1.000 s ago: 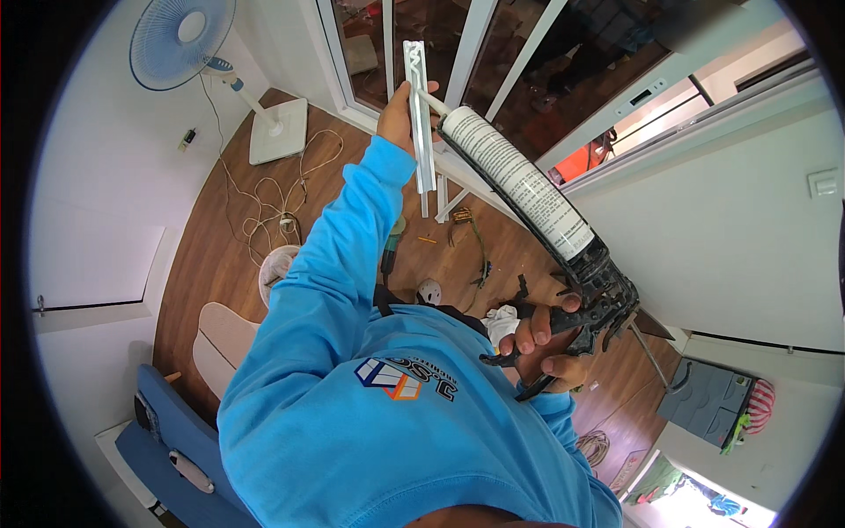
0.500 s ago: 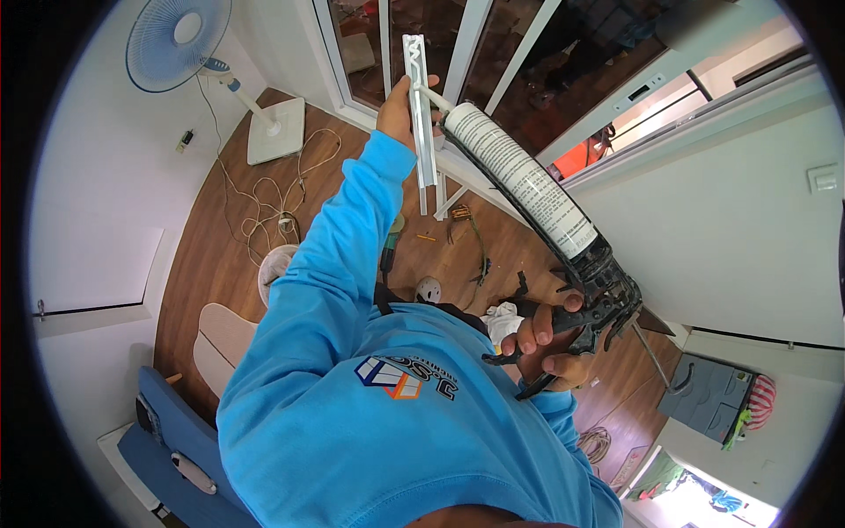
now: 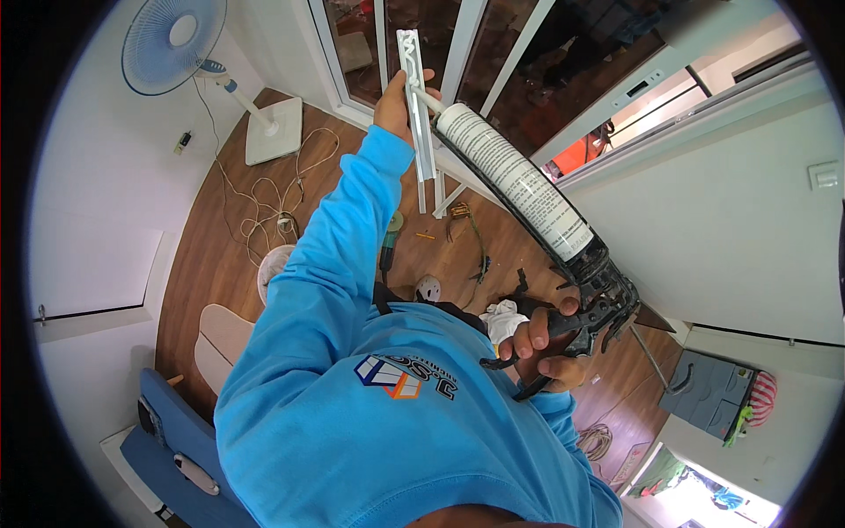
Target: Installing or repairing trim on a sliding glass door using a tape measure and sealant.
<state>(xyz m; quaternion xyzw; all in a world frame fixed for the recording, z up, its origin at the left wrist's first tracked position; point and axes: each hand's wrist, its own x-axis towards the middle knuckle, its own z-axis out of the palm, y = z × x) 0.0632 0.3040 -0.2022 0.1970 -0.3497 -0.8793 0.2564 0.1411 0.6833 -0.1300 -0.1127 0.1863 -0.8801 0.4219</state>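
Observation:
My left hand grips a white channel-shaped strip, held out at arm's length toward the glass doors. A wavy white bead of sealant lies along the strip's upper end. My right hand is wrapped round the handle and trigger of a black caulking gun. In the gun sits a white sealant tube with printed text. Its nozzle reaches to the strip beside my left hand; the exact contact at the tip is hard to make out.
Sliding glass doors stand ahead. A standing fan and a loose white cord are at the left. A green angle grinder and tool scraps lie on the wood floor. Grey drawers stand right, a blue chair lower left.
The strip and the gun's nozzle have shifted slightly left together. The nozzle sits a little lower along the strip's bead. Both hands keep their grip.

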